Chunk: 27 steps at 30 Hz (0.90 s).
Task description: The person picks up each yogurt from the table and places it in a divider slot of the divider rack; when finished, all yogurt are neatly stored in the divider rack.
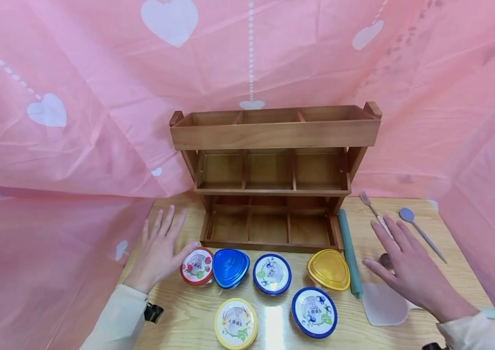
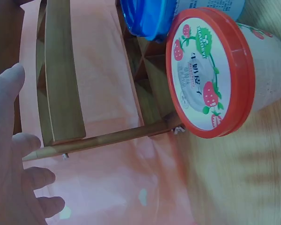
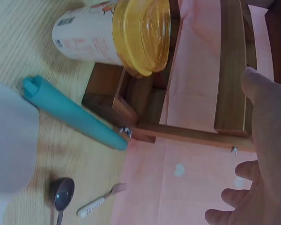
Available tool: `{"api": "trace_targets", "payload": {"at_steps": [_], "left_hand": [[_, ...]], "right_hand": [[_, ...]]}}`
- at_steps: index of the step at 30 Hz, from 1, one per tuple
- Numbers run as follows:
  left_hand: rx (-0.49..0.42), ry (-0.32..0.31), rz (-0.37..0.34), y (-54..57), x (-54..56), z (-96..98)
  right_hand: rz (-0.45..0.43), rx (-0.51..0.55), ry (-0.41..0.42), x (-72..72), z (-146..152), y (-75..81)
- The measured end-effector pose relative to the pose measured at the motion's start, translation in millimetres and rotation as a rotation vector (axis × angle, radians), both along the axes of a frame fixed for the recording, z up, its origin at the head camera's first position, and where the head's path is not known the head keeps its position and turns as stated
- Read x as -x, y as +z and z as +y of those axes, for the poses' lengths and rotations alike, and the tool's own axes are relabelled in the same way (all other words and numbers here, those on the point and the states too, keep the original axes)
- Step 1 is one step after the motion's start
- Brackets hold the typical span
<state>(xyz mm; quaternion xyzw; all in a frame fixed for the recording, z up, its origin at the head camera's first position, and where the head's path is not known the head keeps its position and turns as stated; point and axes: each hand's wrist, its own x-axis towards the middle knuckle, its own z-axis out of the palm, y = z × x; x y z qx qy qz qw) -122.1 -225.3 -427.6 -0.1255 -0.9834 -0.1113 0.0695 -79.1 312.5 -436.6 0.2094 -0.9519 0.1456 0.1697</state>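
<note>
Six lidded tubs (image 1: 272,275) before a wooden rack (image 1: 275,136)

Nearest me, tubs stand upright on the table (image 1: 173,321), probably for stability. I see the left hand (image 1: 160,255), fingers spread and released, near the red-rimmed tub (image 1: 196,266); the right hand (image 1: 413,272), equally loose, hangs over the spatula's handle, gripping nothing; the spatula (image 1: 386,306) lies flat. Behind, the rack stacks three compartmented tiers, presumably saving space.

Wooden rack (image 1: 275,135): one
Rack tiers (image 1: 272,192): three
Compartments (image 1: 269,170): nine, three in each tier
Red-rimmed round tub (image 1: 196,266): one
Yellow-rimmed round tub (image 1: 236,323): one
Blue-rimmed round tubs (image 1: 272,274): two
Blue triangular-lidded tub (image 1: 231,268): one
Gold triangular-lidded tub (image 1: 329,269): one
Tubs altogether: six, four round and two triangular
Teal roll (image 1: 349,255): one
Fork (image 3: 96,204): one
Long-handled lilac spoon (image 1: 406,214): one
Dark measuring spoon (image 3: 62,194): one
Flat pale spatula (image 1: 384,305): one
Table (image 1: 181,311): one
</note>
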Motion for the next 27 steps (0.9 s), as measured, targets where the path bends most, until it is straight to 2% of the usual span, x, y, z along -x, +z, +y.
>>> {"api": "trace_targets", "payload": {"at_steps": [8, 18, 22, 27], "left_hand": [[-0.093, -0.011, -0.023, 6.5, 7.2, 1.0], [-0.183, -0.012, 0.000, 20.9, 28.3, -1.3], [-0.264, 0.015, -0.037, 23.7, 36.8, -1.1], [-0.461, 0.060, -0.078, 27.6, 51.9, 2.2]], "right_hand": [[-0.063, -0.003, 0.009, -0.8, -14.9, -6.8], [-0.093, -0.009, 0.024, -3.9, -28.2, -19.8], [-0.125, -0.005, 0.017, -5.7, -31.6, -23.5], [-0.185, 0.007, 0.000, -8.3, -36.5, -31.0]]}}
